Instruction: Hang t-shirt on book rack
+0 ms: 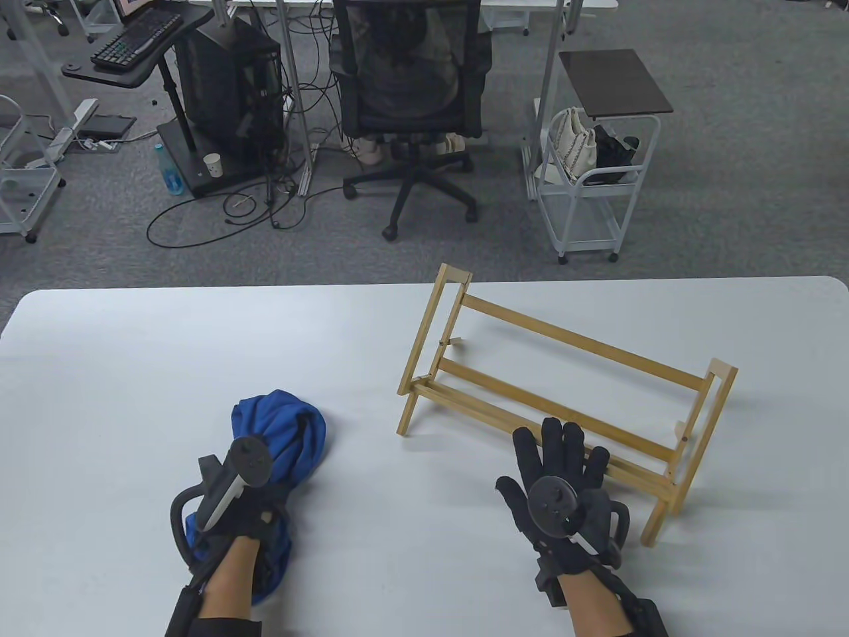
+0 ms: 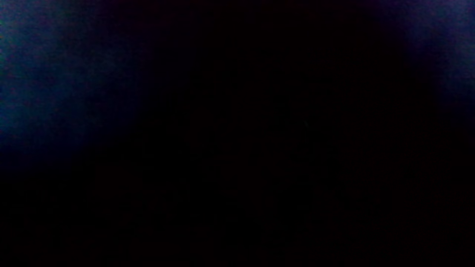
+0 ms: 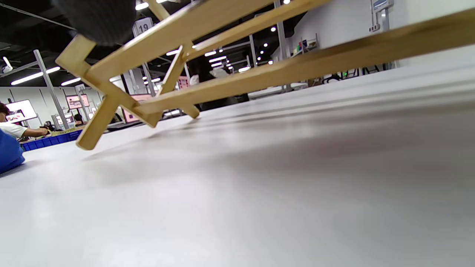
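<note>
The blue t-shirt (image 1: pixel 285 431) lies bunched at lower left of the table view, under the left hand (image 1: pixel 232 511); whether those fingers grip the cloth cannot be told. It looks soft and light, best taken by a hem or the shoulders. The right hand (image 1: pixel 564 484), fingers spread, rests at the wooden book rack (image 1: pixel 564 391) at right of centre. Bare table (image 1: pixel 132 352) lies between them.

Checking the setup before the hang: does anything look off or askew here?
The blue t-shirt lies in a crumpled wad under the left hand. The left wrist view is almost black, apparently smothered by cloth. The book rack stands upright, though angled on the table.
</note>
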